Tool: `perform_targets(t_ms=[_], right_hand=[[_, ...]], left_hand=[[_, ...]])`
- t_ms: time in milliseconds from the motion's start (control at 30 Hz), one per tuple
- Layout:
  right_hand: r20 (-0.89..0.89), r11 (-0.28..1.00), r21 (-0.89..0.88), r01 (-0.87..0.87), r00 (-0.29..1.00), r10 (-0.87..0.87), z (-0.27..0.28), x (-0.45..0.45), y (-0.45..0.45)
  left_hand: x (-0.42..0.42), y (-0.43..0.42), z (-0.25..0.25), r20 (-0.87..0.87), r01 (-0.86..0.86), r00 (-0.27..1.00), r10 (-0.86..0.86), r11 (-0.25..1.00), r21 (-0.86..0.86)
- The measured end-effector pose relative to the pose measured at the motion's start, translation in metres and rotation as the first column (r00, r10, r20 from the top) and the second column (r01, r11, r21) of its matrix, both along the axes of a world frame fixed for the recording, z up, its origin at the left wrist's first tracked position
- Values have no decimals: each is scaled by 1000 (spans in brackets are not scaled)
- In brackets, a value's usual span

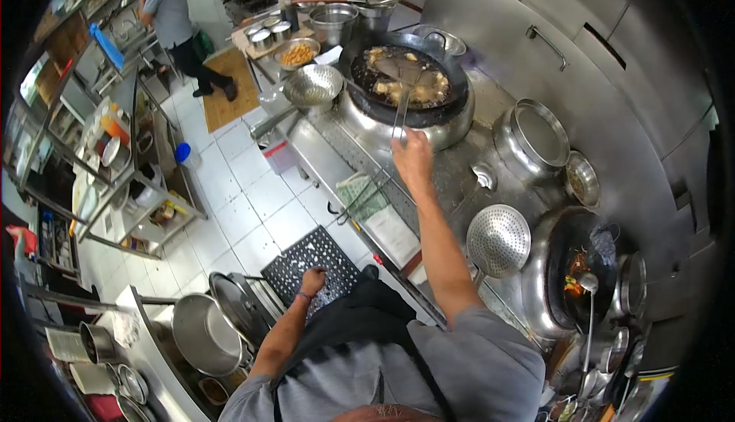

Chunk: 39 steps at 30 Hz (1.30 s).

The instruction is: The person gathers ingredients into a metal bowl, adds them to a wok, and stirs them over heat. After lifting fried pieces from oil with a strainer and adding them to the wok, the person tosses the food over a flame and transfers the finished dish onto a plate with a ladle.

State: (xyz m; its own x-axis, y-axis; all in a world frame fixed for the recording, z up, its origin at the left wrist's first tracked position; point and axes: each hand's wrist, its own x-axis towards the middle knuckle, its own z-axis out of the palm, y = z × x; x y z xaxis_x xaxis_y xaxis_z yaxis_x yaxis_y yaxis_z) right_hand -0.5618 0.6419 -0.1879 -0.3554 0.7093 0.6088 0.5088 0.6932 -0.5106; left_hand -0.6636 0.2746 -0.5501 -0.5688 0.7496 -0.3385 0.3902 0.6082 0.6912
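Fingers (403, 145) around slim metal handle (401, 110)

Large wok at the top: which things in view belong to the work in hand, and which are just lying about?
In use:
- large wok, with pieces in dark oil
- skimmer, held by right hand

Apparently just lying about:
- green-and-white cloth
- perforated ladle near the second wok
- blue container on the floor
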Motion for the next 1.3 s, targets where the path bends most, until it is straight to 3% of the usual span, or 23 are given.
perform_targets(t_ms=[33, 67, 100, 167, 233, 267, 300, 400, 467, 500, 567, 700, 767, 800, 900, 1000, 1100, 1233, 1300], right_hand=[[70, 999, -42, 33, 997, -30, -6, -11, 9], [142, 994, -79, 69, 988, -57, -6, -19, 17], [218, 980, -170, 99, 974, -61, -5, -23, 26], [382, 925, -336, 179, 923, -40, 1, -27, 39], [406, 925, -331, 187, 913, -39, -14, -17, 72], [419, 927, -324, 190, 907, -40, -18, -9, 88], [388, 935, -314, 163, 921, -30, -1, 0, 89], [319, 967, -196, 165, 943, -96, 5, 13, 100], [280, 947, -278, 160, 957, -79, 15, 20, 100], [229, 937, -315, 149, 970, -78, 26, 26, 92], [164, 938, -305, 165, 979, -119, 28, 38, 87], [-47, 862, -485, 151, 979, -198, 41, 56, 63], [6, 723, -661, 202, 965, -264, 83, 29, 36], [29, 632, -742, 222, 953, -300, 95, 17, 26], [-102, 616, -772, 156, 927, -362, 63, 34, 55], [14, 632, -721, 284, 918, -397, 39, 33, 64], [60, 497, -821, 281, 908, -414, 55, 9, 49], [-141, 223, -974, -28, 848, -511, 57, -33, 15], [-244, 157, -969, -189, 792, -559, 77, -48, 7]], left_hand=[[-4, 16, -14, -8, 37, 999, -37, 994, 101], [-9, 38, -6, -91, 141, 987, -135, 988, 61], [-14, 54, 1, -94, 242, 968, -231, 961, 137], [-14, 83, 8, -26, 275, 961, -274, 953, 130], [-10, 114, 15, 104, 157, 983, -152, 987, -44], [-13, 120, -3, 124, 233, 964, -237, 972, 42], [-17, 122, -38, 136, 305, 937, -322, 943, 130], [-11, 145, -40, 83, 428, 878, -471, 852, 300], [-20, 154, -45, -286, 666, 746, -601, 681, 305], [-22, 163, -48, -346, 713, 701, -624, 632, 304], [-27, 179, -65, -326, 729, 684, -652, 597, 335], [-27, 210, -104, -239, 674, 720, -651, 577, 461], [-19, 226, -125, -180, 631, 743, -644, 585, 510], [-12, 232, -130, -70, 598, 743, -665, 613, 517], [-13, 238, -126, 39, 679, 676, -736, 643, 354], [-10, 242, -123, 137, 725, 629, -765, 641, 251], [-7, 250, -119, 191, 764, 594, -781, 622, 171], [-4, 267, -111, 219, 808, 561, -798, 586, 67], [-7, 267, -109, 211, 823, 552, -807, 568, 16]])
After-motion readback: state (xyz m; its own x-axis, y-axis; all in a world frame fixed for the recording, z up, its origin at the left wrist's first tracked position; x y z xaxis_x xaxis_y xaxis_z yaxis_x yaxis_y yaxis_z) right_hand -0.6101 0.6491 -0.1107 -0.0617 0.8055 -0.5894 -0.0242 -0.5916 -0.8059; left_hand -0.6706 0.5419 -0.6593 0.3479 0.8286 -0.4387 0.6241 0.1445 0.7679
